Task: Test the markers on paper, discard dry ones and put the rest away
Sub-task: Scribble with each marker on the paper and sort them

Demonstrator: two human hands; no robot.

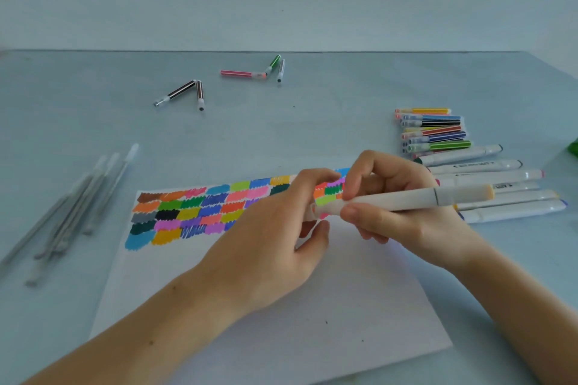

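Ink could smear the paper [281, 306] if the left hand [275, 228], pinching the cap [325, 208], jerks it off the marker [406, 198] gripped by the right hand [397, 206].

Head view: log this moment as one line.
left hand grips cap end | right hand holds white marker | over swatched paper | sorted markers at right

Single head-worn view looks forward and down, close over the table [312, 122].
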